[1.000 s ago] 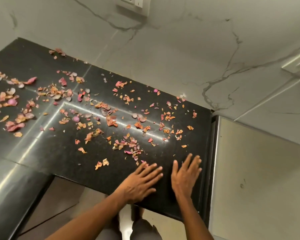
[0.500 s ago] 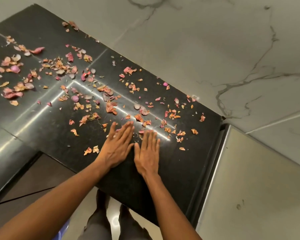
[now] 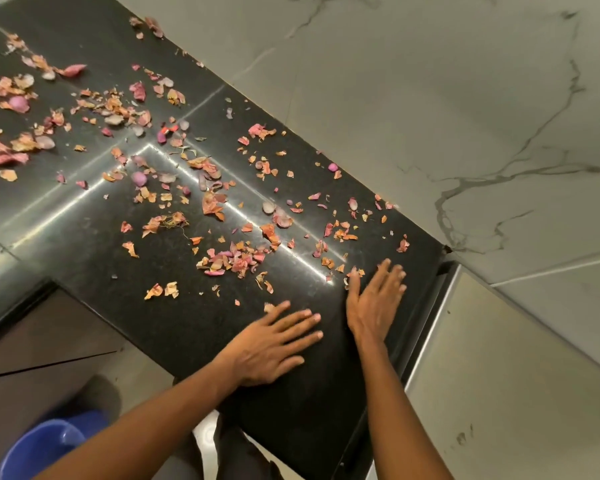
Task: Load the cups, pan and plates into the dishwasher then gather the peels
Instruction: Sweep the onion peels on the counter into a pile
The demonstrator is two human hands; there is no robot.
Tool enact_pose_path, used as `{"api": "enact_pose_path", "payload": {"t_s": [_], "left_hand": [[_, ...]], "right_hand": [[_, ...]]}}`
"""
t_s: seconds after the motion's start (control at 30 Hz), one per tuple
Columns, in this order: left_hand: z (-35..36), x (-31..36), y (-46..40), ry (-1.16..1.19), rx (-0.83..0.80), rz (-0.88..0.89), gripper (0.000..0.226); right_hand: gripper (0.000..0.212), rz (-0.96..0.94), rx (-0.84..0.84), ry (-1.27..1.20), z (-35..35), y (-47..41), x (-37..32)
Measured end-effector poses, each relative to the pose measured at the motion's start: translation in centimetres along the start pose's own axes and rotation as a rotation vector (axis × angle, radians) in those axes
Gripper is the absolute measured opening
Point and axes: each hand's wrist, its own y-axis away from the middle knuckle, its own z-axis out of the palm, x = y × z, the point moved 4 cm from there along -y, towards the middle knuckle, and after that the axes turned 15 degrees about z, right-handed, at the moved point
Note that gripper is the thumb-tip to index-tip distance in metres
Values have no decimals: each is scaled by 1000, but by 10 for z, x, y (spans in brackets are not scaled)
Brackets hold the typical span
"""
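Both hands lie palm-down on the black worktop point(image 3: 84, 237) near its right end. Left hand point(image 3: 274, 344): fingers straight and slightly spread, flat on bare stone, holding nothing. Right hand point(image 3: 374, 303): fingers straight and spread, tips blurred, apparently touching a few peels at the stone's far right. The pink and orange peels point(image 3: 229, 258) lie scattered across the worktop, thickest toward the left. A blue bucket point(image 3: 39, 448) stands on the floor below, lower left.
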Motion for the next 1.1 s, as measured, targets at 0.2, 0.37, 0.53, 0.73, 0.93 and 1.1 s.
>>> {"api": "enact_pose_path", "payload": {"t_s": [0.2,0.37,0.53,0.73,0.93,1.1], "left_hand": [[-37,-74,20,-150,42,-373,68],[-59,-78,37,-243,308,-419,61],[-42,-55,15,-102,248,-385,72],[-32,-63,1,-96,124,-356,74],[-31,-65,5,-69,140,-441,76],[-35,-64,8,-79,187,-520,77]], "right_hand": [[76,-329,-116,10,22,41,-76],[62,-583,-357,-238,23,91,-116],[60,-369,-477,-687,-3,63,-103],[82,157,5,-252,-24,-95,-19],[92,-123,-53,9,-10,-99,-49],[67,-436,-114,29,12,-17,-103]]}}
